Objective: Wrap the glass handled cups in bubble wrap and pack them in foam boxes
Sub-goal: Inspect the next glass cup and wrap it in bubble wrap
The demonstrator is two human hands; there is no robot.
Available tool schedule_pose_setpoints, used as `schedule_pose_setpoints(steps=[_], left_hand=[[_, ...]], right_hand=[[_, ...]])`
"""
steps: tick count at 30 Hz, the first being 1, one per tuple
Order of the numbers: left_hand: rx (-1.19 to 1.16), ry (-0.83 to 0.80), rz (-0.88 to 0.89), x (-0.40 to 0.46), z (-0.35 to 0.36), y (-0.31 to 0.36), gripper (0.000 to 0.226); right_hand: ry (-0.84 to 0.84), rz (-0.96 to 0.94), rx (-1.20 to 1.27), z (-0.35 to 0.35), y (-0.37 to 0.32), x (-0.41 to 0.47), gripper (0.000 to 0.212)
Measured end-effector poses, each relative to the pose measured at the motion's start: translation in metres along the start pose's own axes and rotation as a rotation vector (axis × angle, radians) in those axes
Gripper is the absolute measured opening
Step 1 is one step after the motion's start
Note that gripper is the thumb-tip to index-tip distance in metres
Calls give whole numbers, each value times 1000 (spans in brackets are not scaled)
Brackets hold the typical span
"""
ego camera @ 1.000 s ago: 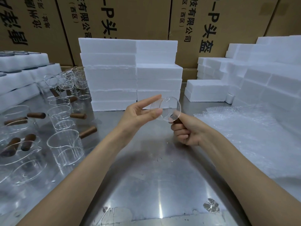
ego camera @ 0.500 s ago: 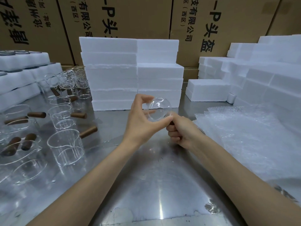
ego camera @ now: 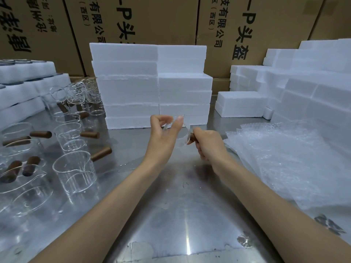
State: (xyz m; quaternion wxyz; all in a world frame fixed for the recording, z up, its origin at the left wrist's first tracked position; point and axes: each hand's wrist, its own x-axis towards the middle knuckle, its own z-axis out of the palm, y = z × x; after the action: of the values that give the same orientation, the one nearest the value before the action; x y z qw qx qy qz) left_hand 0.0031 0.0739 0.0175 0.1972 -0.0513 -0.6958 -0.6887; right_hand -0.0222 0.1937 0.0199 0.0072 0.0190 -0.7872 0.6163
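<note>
A clear glass cup (ego camera: 183, 132) with a brown wooden handle (ego camera: 192, 138) is held above the table, tipped on its side, handle pointing right. More cups (ego camera: 76, 169) of the same kind stand and lie crowded at the left, some upright, some tipped over, with brown handles jutting out. A loose pile of bubble wrap (ego camera: 284, 158) sheets lies flat at the right. White foam boxes (ego camera: 152, 86) stand stacked in two columns at the middle back, with further stacks at the far left and right.
</note>
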Motion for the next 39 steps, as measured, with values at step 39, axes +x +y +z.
schedule_pose_setpoints(steps=[39], left_hand=[[44,-356,-94,7,-17,-9,70]], right_hand=[[-415,-43,-339,-24,-1,6,35]])
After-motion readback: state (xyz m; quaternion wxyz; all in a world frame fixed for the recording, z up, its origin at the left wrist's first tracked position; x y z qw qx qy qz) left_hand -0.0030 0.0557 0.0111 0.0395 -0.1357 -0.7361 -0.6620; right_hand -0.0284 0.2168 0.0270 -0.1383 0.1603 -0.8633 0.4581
